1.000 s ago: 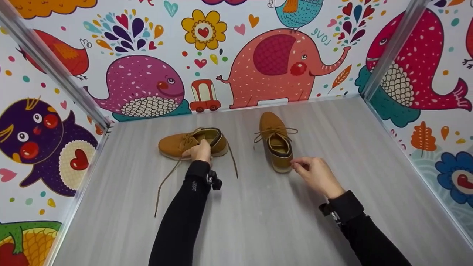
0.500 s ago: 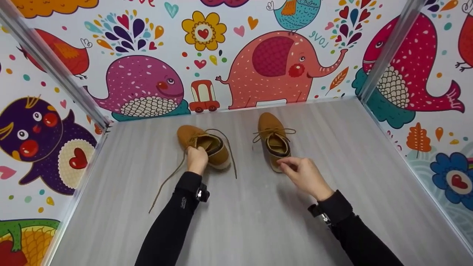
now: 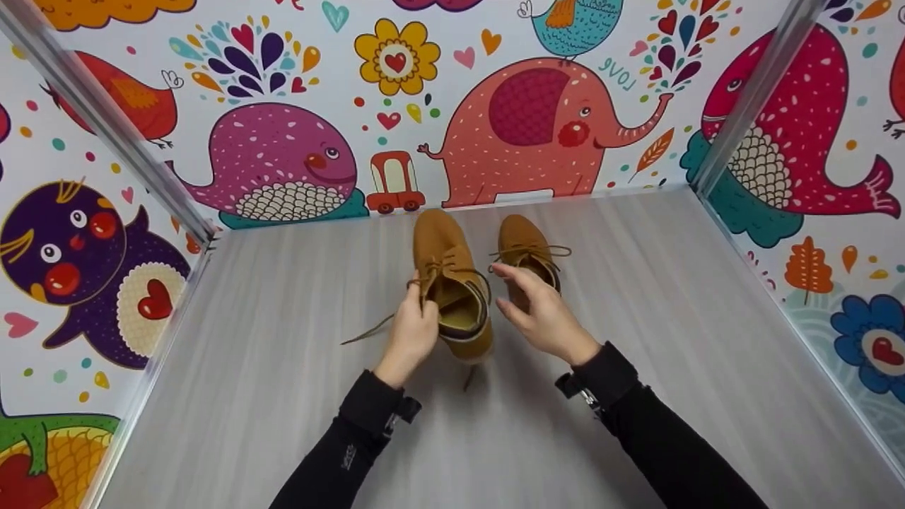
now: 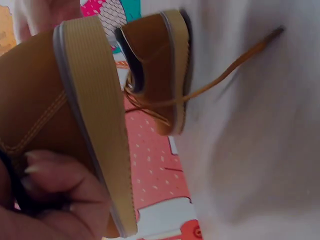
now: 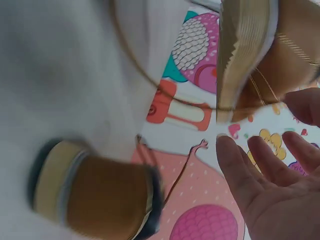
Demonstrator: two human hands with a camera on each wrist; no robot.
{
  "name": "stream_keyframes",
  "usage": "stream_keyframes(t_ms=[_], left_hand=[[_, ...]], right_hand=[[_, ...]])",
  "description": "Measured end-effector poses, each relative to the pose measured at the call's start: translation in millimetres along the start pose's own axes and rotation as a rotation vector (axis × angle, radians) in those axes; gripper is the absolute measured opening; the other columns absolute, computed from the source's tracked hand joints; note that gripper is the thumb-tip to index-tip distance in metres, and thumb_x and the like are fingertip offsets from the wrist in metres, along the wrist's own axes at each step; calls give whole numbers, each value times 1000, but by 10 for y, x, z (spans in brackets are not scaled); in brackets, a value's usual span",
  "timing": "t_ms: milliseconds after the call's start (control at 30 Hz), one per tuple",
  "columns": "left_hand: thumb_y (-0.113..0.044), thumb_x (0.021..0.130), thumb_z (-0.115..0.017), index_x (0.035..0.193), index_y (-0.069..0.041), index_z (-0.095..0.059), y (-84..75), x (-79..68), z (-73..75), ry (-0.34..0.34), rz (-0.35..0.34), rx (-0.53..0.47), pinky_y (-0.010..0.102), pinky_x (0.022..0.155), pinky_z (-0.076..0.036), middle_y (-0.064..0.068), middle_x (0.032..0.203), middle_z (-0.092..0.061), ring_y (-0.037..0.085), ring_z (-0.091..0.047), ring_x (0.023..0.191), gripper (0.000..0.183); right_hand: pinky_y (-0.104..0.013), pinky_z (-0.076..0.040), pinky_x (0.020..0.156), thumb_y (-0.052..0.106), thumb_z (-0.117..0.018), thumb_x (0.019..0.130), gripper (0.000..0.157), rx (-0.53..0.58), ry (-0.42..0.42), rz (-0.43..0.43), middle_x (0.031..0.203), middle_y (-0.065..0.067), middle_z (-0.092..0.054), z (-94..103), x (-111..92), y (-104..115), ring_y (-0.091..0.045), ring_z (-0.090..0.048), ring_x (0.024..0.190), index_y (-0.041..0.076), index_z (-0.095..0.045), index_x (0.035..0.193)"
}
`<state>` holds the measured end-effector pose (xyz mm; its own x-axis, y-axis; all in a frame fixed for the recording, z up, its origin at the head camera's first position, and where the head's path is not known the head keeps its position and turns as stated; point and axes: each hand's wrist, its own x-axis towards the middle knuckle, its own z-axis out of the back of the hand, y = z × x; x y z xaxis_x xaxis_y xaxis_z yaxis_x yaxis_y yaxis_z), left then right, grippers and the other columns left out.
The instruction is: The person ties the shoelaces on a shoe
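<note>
A tan lace-up shoe (image 3: 440,237) is lifted off the floor, toe pointing to the far wall. My left hand (image 3: 413,329) grips its left side by the opening, fingers curled over the edge, as the left wrist view also shows. Its untied lace (image 3: 368,329) trails down to the left, and another lace end dangles below the heel. Just right of it, my right hand (image 3: 548,318) is spread with thumb and fingers apart and holds nothing. The right wrist view shows this hand (image 5: 270,185) near the lifted shoe. Partly hidden behind it, the second shoe (image 3: 522,233) stands with its lace in a bow.
Grey wood-look floor (image 3: 269,396) lies under both shoes. A back wall (image 3: 396,127) with printed cartoon animals rises close beyond the toes. Metal corner posts (image 3: 749,99) join it to similar side walls.
My left hand has turned the shoe from pointing left to pointing forward, raised it and brought it right. My right hand has opened from a pinch and moved forward and left beside it.
</note>
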<state>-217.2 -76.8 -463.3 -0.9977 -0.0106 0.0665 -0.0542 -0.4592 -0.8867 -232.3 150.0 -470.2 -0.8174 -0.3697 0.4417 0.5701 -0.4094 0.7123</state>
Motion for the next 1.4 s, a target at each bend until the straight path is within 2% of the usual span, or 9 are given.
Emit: stream_keyframes(t_ms=[267,367,533,667,833,1000,1133,1233,1400], left_hand=[[-8,99,-41,155,2,-19,-32,-312,-87,61,-54,-6,46,99,-44,28,151,-34,35,-56,116,62],[-7,99,-40,155,3,-17,12,-398,-115,92,-47,-7,46,88,-47,28,152,-32,35,-58,99,61],[-7,100,-39,155,3,-15,138,-526,-194,132,-30,14,43,93,-43,26,155,-26,30,-52,116,61],[-6,100,-40,155,5,-16,272,-606,-277,155,-11,48,37,74,-48,33,148,-36,25,-58,85,61],[-7,100,-43,154,6,-16,404,-730,-351,183,32,67,33,57,-42,38,133,-49,15,-42,56,62],[-10,99,-46,155,4,-16,490,-851,-383,242,44,66,36,70,-45,36,127,-54,18,-50,67,65],[-13,99,-51,156,1,-17,547,-865,-388,267,46,40,29,58,-41,8,71,-58,11,-38,50,68],[-18,100,-54,156,-1,-20,579,-845,-374,270,32,16,25,48,-35,-9,57,-36,7,-33,46,68],[-27,99,-62,152,3,-31,610,-763,-316,247,49,-135,21,49,-33,-7,62,-37,8,-36,52,68]], right_hand=[[-31,-53,70,-7,-66,90,50,-24,74,39,89,-2,-67,8,-14,49,-13,-64,79,6,-55,137],[-30,-53,71,-6,-65,90,39,-32,101,20,93,-2,-69,86,-102,53,-13,-64,81,5,-64,126],[-27,-53,69,6,-67,95,14,-69,118,-23,98,-2,-71,326,-247,78,-10,-64,80,8,-75,106],[-27,-51,64,15,-69,95,10,-135,172,-21,91,5,-71,490,-350,85,-6,-61,74,11,-77,100],[-26,-49,61,19,-68,95,9,-156,257,-39,84,10,-68,536,-475,16,-4,-58,69,14,-76,97],[-24,-46,58,20,-67,96,9,-150,312,-87,80,12,-64,516,-599,-81,-3,-55,66,17,-75,96],[-24,-46,58,24,-67,96,9,-141,325,-98,79,10,-65,504,-651,-151,-4,-54,66,19,-75,96],[-24,-46,59,27,-66,97,10,-137,319,-99,81,9,-66,500,-669,-180,-4,-55,67,21,-74,96],[-25,-46,61,27,-67,96,10,-140,298,-104,82,9,-66,515,-697,-194,-5,-56,69,21,-74,96]])
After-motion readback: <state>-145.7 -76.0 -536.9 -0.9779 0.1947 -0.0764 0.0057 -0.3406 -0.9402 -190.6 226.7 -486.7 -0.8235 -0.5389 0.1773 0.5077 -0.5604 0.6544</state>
